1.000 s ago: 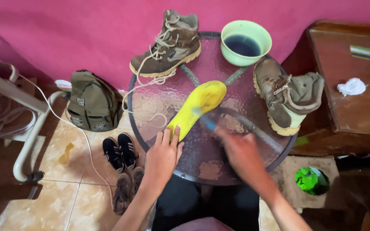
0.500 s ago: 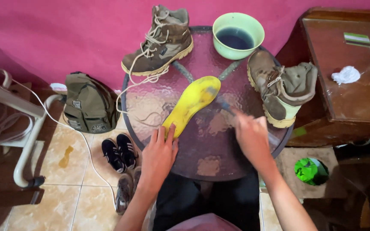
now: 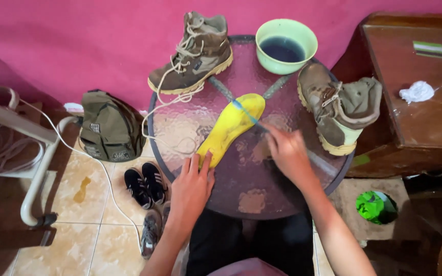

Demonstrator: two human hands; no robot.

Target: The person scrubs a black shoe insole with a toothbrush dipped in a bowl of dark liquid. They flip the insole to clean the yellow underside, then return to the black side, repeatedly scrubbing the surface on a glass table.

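Observation:
A yellow insole (image 3: 229, 125) lies on the round glass table (image 3: 251, 189). My left hand (image 3: 191, 185) presses flat on the insole's near end, fingers spread. My right hand (image 3: 286, 151) grips a thin blue-handled brush (image 3: 246, 115) whose tip rests on the insole's far end. One brown lace-up boot (image 3: 195, 52) stands at the table's back left, its laces trailing over the glass. The other brown boot (image 3: 337, 108) lies at the right. A green bowl (image 3: 286, 45) of dark liquid sits at the back.
A wooden cabinet (image 3: 410, 102) stands to the right with a crumpled white tissue (image 3: 417, 92) on it. On the tiled floor left of the table are an olive backpack (image 3: 107, 126), black sneakers (image 3: 146, 183) and a white cable. A green object (image 3: 375, 206) sits at lower right.
My right hand has moved with the brush from the insole's middle toward its far end. My left hand stays on the near end. The view has shifted slightly.

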